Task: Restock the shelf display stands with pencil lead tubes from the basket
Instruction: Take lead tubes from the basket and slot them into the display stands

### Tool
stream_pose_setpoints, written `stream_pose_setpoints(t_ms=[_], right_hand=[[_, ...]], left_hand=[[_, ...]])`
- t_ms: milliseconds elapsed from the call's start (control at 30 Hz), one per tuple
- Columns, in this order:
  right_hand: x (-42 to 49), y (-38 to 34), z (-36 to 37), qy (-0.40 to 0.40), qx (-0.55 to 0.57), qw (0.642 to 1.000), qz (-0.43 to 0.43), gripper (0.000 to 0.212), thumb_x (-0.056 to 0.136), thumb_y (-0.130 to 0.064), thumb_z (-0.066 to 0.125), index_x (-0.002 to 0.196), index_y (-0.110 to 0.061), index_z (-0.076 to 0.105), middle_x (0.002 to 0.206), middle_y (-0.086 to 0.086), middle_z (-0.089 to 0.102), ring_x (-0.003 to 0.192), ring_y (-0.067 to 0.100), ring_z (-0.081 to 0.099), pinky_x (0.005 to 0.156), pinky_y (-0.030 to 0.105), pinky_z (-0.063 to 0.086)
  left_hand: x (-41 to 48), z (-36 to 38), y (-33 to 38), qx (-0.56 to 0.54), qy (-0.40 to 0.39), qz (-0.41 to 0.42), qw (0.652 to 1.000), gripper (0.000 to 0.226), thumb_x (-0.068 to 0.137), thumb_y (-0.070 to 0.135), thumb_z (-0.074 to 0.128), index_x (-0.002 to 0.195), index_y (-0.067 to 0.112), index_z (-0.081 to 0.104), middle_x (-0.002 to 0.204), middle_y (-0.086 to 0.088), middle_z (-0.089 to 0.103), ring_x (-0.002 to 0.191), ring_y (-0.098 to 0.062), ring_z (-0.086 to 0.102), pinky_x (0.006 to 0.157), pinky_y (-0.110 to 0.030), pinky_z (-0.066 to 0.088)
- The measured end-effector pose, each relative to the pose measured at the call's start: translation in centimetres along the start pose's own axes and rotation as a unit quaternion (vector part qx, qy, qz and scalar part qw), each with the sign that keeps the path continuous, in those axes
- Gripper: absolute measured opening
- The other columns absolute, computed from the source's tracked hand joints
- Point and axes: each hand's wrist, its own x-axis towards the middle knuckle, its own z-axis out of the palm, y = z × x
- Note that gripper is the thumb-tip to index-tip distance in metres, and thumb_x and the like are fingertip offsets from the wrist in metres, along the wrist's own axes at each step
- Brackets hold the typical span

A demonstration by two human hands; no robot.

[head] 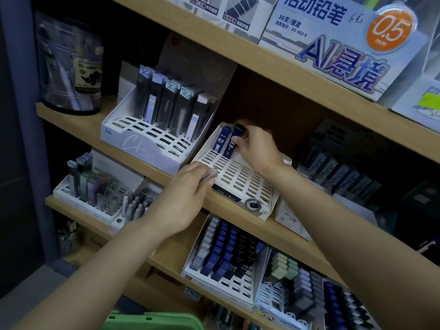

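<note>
Slots fill the white display stand [242, 181] tilted on the middle shelf [78, 125], and two blue tubes stand touching in its back row. The left blue tube [222, 140] is marked 0.3 and stands free. Your right hand [258, 148] pinches the right blue tube [232, 146] near its dark cap, with the tube's lower end in a slot. Your left hand [188, 191] hovers at the stand's front left corner, fingers curled round what looks like a pale, clear tube [212, 174], though blur hides how many it holds. Your hands are apart, one at each end of the stand. Just beside it on the left, a second white stand [142, 145] carries dark tubes [166, 108]. The green basket [152, 320] sits at the bottom edge of the view.
</note>
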Motion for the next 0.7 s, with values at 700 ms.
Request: stream_pose_setpoints(t_ms=[700], right_hand=[[0.0, 0.3, 1.1, 0.061, -0.007, 0.998, -0.004, 0.02, 0.094, -0.024, 0.057, 0.113, -0.016, 0.058, 0.096, 0.002, 0.063, 0.089, 0.015, 0.061, 0.081, 0.037, 0.055]], left_hand=[[0.2, -0.2, 0.2, -0.011, -0.009, -0.021, 1.0, 0.025, 0.098, 0.02, 0.044, 0.109, 0.007, 0.062, 0.104, -0.002, 0.057, 0.1, -0.012, 0.052, 0.083, -0.008, 0.035]])
